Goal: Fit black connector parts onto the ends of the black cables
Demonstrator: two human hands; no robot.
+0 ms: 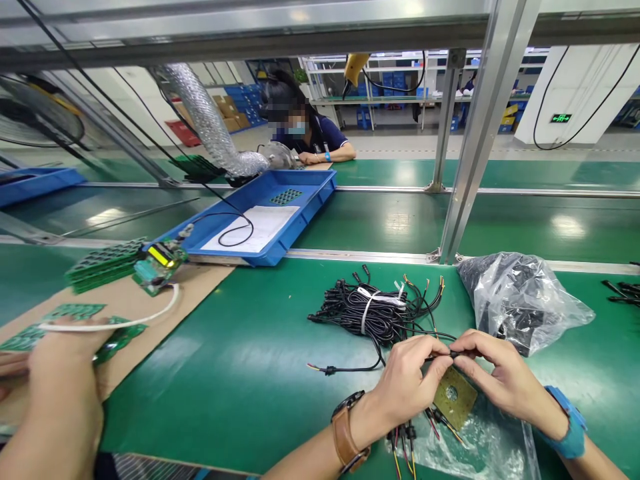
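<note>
My left hand (pixel 407 377), with a brown watch strap at the wrist, pinches a black cable (pixel 430 359). My right hand (pixel 500 373), wearing a blue wristband, closes its thumb and fingers on a small black piece at the cable, and the fingertips of both hands almost meet there. Just below them is a yellowish square plate (pixel 456 399) with a round hole. Beneath lies a clear plastic bag (pixel 493 440); short cable ends with coloured wires (pixel 403 437) are beside it. Behind my left hand lies a tied bundle of black cables (pixel 373 313).
A bag of black parts (pixel 525 300) lies at right. A co-worker's hand (pixel 65 360) touches green circuit boards at left, near a small yellow-lit display device (pixel 161 256). A blue tray (pixel 273 257) stands behind. A metal post (pixel 483 133) rises ahead; another person sits opposite.
</note>
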